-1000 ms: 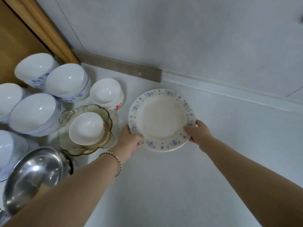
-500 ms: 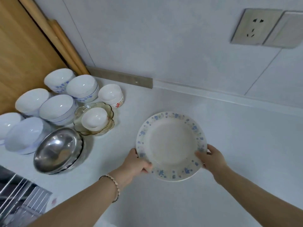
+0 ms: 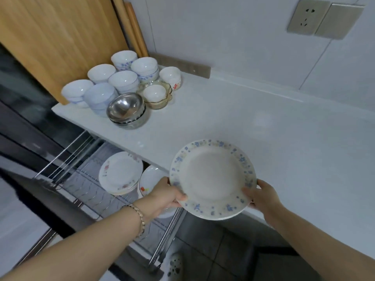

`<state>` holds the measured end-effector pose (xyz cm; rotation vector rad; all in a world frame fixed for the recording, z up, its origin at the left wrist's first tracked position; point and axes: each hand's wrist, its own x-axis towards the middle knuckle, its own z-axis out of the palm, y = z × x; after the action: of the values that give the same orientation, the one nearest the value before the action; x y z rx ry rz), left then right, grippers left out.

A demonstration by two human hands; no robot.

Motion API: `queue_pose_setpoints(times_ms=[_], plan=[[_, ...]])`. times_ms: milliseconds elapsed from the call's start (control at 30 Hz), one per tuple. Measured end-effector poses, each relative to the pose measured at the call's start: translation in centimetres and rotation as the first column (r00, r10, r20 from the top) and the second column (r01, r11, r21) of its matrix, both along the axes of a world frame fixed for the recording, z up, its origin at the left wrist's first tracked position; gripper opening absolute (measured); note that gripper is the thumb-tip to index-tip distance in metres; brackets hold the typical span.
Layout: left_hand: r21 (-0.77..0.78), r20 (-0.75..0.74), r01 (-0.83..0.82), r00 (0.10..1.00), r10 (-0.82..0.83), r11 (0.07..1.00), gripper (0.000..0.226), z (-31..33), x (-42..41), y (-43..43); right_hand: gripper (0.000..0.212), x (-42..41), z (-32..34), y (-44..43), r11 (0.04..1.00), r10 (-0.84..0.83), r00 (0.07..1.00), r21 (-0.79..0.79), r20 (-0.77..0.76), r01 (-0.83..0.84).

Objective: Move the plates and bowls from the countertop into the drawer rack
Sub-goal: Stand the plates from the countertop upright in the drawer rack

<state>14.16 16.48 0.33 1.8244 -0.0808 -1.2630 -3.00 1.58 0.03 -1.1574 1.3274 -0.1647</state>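
Observation:
I hold a stack of white plates with a blue flower rim [image 3: 212, 179] above the front edge of the white countertop [image 3: 263, 128]. My left hand [image 3: 166, 194] grips its left rim and my right hand [image 3: 261, 194] grips its right rim. Below the counter the wire drawer rack [image 3: 85, 187] stands pulled out, with a stack of red-flowered plates [image 3: 119, 172] and another plate [image 3: 150, 181] in it. Several white bowls [image 3: 121, 80], a steel bowl [image 3: 125, 107] and a glass dish holding a small bowl [image 3: 155, 94] stand at the counter's far left.
A wooden board [image 3: 60, 37] leans behind the bowls. A wall socket [image 3: 308, 17] is at the upper right. Grey floor tiles [image 3: 223, 250] show under the counter, with a slipper [image 3: 174, 266] near the rack's corner.
Both hands lifted the plate stack off the counter and drew it toward me, past the front edge. My view dropped and the open drawer rack came into sight.

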Motion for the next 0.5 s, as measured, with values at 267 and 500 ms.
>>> queue_pose_setpoints(times_ms=[267, 500], plan=[[0.061, -0.020, -0.046, 0.999, 0.048, 0.997, 0.048, -1.8, 3.7, 11.5, 0.041, 3.7, -2.1, 10.8, 0.998, 0.049, 0.999, 0.037, 0.012, -0.050], [0.089, -0.003, -0.047, 0.999, 0.048, 0.995, 0.047, -3.9, 13.1, 21.3, 0.022, 12.6, -5.2, 21.0, 0.991, 0.021, 1.000, 0.133, -0.005, -0.020]])
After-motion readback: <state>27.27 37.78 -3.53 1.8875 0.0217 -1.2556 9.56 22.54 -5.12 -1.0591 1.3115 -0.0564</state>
